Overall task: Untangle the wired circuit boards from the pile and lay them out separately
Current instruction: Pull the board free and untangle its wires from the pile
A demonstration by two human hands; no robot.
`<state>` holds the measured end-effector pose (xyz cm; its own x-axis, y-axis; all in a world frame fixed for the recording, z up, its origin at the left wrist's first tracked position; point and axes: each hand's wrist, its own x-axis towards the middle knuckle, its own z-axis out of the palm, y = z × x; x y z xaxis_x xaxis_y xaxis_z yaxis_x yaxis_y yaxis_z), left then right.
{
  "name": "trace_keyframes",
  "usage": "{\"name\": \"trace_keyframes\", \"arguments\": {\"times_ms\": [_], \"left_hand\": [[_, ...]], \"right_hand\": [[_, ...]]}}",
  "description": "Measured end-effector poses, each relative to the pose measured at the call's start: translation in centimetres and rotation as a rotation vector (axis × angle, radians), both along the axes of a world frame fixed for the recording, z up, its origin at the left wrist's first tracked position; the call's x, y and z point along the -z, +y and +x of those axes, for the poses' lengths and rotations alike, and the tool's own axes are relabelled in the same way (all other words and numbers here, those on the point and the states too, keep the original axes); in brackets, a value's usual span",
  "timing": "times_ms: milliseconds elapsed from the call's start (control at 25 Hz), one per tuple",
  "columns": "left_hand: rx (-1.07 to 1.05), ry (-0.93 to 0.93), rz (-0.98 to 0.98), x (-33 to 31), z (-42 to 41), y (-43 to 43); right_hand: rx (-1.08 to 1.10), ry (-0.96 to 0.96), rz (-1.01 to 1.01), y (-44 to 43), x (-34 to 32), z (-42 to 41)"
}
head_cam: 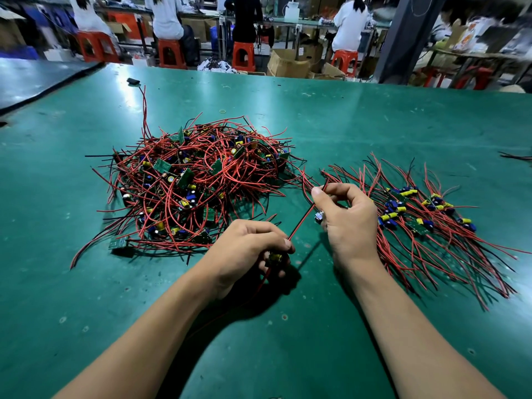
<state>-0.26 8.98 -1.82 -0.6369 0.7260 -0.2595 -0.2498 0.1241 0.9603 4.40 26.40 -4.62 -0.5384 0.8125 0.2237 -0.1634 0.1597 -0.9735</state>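
Just in front of the tangled pile point(198, 180) of red-wired circuit boards, the left hand point(247, 249) curls round one board point(275, 257). The right hand point(348, 217) pinches a red-and-black wire point(302, 223). The separated boards point(426, 214) lie right of the pile.

Tangled pile point(198, 182) at frame centre-left on table point(345, 116); laid-out boards point(426, 214) at right; both hands point(253, 249) point(348, 217) between, nearer bottom.
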Motion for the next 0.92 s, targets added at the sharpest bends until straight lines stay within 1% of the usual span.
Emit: {"name": "trace_keyframes", "arguments": {"times_ms": [160,200,280,360,440,560,600,640,680,800,920], "left_hand": [[0.0,0.003,0.003,0.1,0.0,-0.1],[-0.003,0.002,0.008,0.2,0.0,-0.1],[-0.01,0.008,0.02,0.3,0.0,-0.1],[-0.021,0.019,0.029,0.5,0.1,-0.1],[-0.038,0.031,0.037,0.6,0.2,0.0],[-0.06,-0.003,0.075,0.7,0.1,0.0],[-0.063,-0.034,0.097,0.7,0.0,0.0],[-0.062,-0.067,0.116,0.8,-0.1,0.0],[-0.06,-0.102,0.136,0.9,-0.1,0.0],[-0.051,-0.178,0.195,0.9,-0.3,0.0],[-0.04,-0.134,0.166,0.8,-0.6,-0.1]], "right_hand": [[-0.049,0.08,-0.137,0.0,-0.3,0.0],[-0.077,0.116,-0.21,0.0,-0.4,0.0],[-0.164,0.167,-0.416,0.1,-0.8,0.0],[-0.252,0.156,-0.548,0.4,-1.3,0.4],[-0.374,0.069,-0.546,0.7,-1.6,0.8],[-0.725,-0.192,-0.452,0.0,-1.5,1.3],[-0.838,-0.26,-0.428,-0.5,-1.3,1.5],[-0.909,-0.289,-0.419,-0.9,-1.0,1.5],[-0.928,-0.284,-0.424,-1.2,-0.7,1.5],[-0.862,-0.208,-0.436,-1.3,-0.4,1.3],[-0.763,-0.179,-0.33,-1.7,-0.3,0.9]]}}
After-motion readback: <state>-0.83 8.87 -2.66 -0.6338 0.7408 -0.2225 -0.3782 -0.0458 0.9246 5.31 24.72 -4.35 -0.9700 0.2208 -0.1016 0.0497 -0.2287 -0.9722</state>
